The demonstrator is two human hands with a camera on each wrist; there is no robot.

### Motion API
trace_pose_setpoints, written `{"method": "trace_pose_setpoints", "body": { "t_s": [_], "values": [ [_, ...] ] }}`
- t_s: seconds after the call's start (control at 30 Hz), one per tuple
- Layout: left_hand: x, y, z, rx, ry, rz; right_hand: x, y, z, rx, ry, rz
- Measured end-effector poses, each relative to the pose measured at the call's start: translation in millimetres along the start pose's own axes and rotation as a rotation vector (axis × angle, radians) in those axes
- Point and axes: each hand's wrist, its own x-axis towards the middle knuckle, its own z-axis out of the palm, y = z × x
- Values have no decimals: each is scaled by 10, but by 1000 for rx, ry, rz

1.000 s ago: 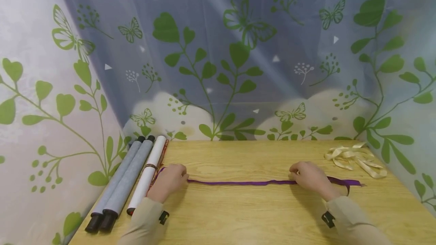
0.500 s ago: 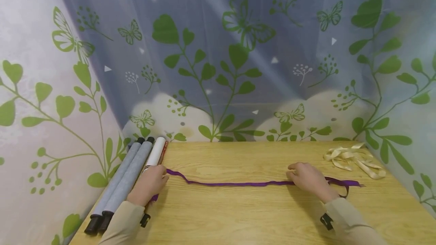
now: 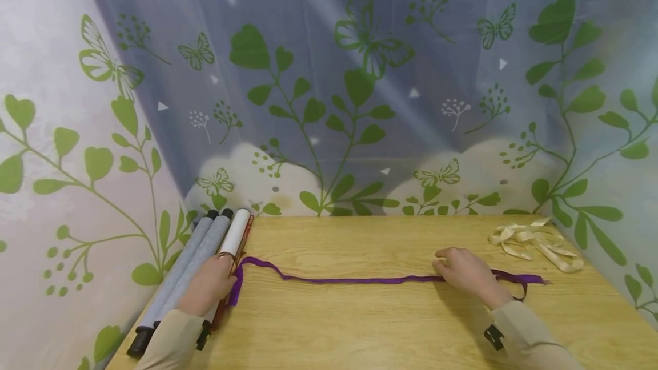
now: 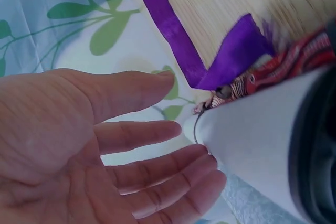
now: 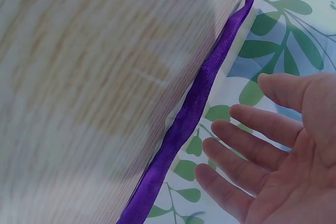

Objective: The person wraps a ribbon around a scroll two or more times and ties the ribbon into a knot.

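A purple ribbon [image 3: 349, 281] runs across the table, its left end bent toward the front beside a white scroll [image 3: 236, 237]. Over that scroll is my left hand [image 3: 207, 285]; in the left wrist view its fingers [image 4: 157, 174] are fairly straight, with the tips at the scroll's thin tie cord. Nothing lies between thumb and fingers. My right hand [image 3: 468, 273] hovers over the ribbon's right part, and the right wrist view shows its fingers [image 5: 247, 145] spread and relaxed, apart from the purple strip. The ribbon's right end is looped behind that hand.
Two grey rolls [image 3: 197, 250] with black end caps lie left of the scroll. Red patterned cloth [image 4: 291, 64] lies along the scroll's right side. A loose heap of cream ribbon [image 3: 532, 241] is at the back right of the wooden table [image 3: 354, 330], against a leaf-printed curtain [image 3: 319, 73].
My left hand has moved left and toward the front, letting go of the purple ribbon, whose left end now lies by the white scroll. My right hand has hardly moved.
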Motion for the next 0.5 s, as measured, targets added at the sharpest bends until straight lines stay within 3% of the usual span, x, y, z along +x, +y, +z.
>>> {"method": "trace_pose_setpoints", "body": {
  "t_s": [0.27, 0.5],
  "values": [
    [-11, -164, -3, 18, -99, -58, -3, -27, -28, 12, -3, -10],
    [21, -307, 63, -53, -235, -89, -15, -27, -8, 13, -8, -7]
  ]
}}
